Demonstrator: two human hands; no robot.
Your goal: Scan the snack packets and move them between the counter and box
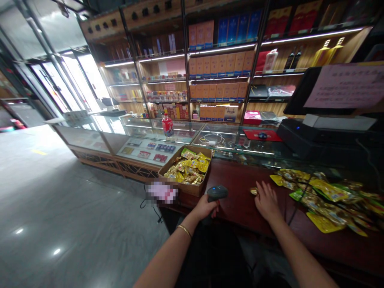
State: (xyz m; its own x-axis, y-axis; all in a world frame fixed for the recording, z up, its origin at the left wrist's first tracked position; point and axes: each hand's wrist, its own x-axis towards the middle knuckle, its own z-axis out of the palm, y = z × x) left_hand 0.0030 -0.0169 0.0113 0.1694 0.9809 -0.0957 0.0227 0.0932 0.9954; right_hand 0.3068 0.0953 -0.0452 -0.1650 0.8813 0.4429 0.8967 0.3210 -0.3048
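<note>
A dark handheld barcode scanner (217,193) is gripped in my left hand (204,208), its head tilted over the dark red counter. My right hand (267,200) lies on the counter with fingers stretched out. By its thumb side sits a small gold object (254,191), seemingly touched by the fingers; its kind is too small to tell. To the right spreads a loose heap of yellow, gold and green snack packets (327,196). Beyond my left hand, a cardboard box (206,178) holds more such packets (192,166).
Behind the box stands a red-labelled drink bottle (167,125) on the glass display counter (141,132). A computer mouse (263,136) rests on a red mat (249,134). A monitor with a taped paper (345,86) rises at right. Cables (159,216) hang at the counter's left edge.
</note>
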